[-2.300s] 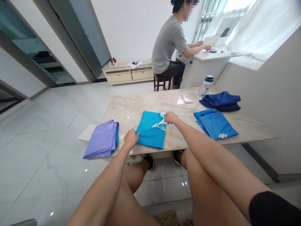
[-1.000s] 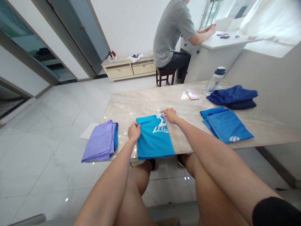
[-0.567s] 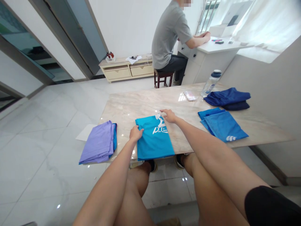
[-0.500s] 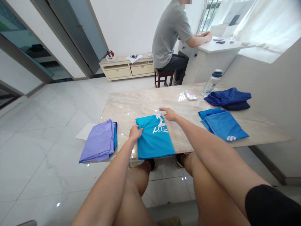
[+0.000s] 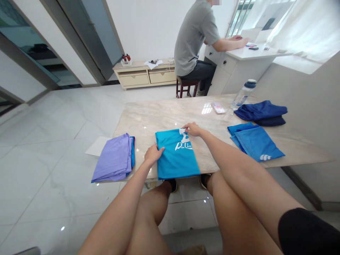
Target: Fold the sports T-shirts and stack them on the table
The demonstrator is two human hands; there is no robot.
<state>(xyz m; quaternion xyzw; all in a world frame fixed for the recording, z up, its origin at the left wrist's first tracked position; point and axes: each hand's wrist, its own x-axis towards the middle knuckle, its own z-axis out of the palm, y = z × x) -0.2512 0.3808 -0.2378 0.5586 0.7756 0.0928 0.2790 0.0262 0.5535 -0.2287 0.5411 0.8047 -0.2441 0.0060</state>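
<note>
A bright blue folded T-shirt (image 5: 174,161) with white lettering lies at the table's front edge, directly before me. My left hand (image 5: 154,153) grips its left side, thumb on top and the other fingers hidden at the edge. At the far right corner, by the white print, my right hand (image 5: 193,129) pinches the cloth between thumb and fingers. To the left is a stack of folded clothes with a purple garment (image 5: 113,157) on top. Folded blue clothes (image 5: 256,141) with a white logo lie to the right.
The marble-patterned table (image 5: 148,115) also carries a clear water bottle (image 5: 243,95), dark blue clothes (image 5: 261,111) and a blurred small item (image 5: 219,108). Beyond it, a person in a grey shirt (image 5: 193,39) sits on a stool at a white desk (image 5: 247,53).
My right hand's outstretched fingers have drawn in and closed on the shirt's far corner. My left hand has shifted slightly along the left edge. The view has moved a little.
</note>
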